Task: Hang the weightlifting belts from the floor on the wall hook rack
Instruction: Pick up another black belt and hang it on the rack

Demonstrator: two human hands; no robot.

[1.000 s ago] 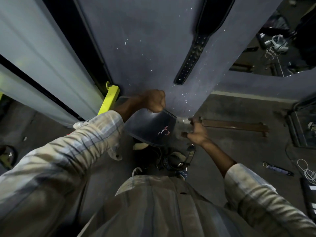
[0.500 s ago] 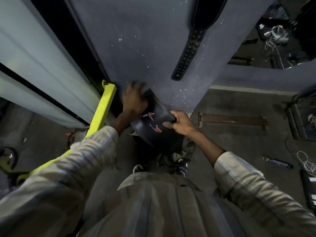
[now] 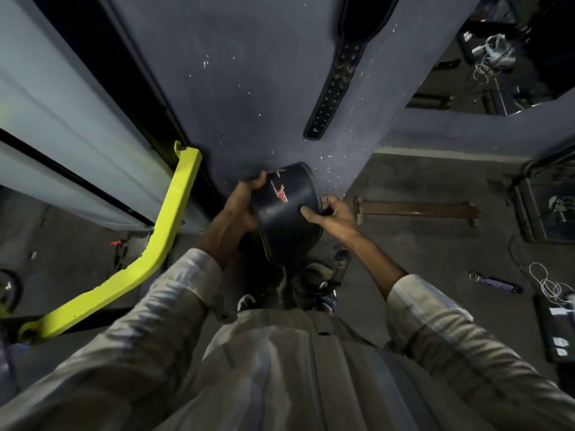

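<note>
Grey wall [image 3: 249,88] ahead; both hands [image 3: 239,206] grip black belt [image 3: 286,213].

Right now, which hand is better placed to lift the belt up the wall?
Left, probably. The left hand grips the belt at its upper edge nearest the wall; the right hand only pinches its lower side.

a person in a pale striped shirt looked down at a wide black leather weightlifting belt with red markings [image 3: 284,209], gripped at its left edge by the left hand [image 3: 241,202] and at its right by the right hand [image 3: 331,213]. a second black studded belt [image 3: 334,88] hung flat against the grey wall [image 3: 236,73].
</note>
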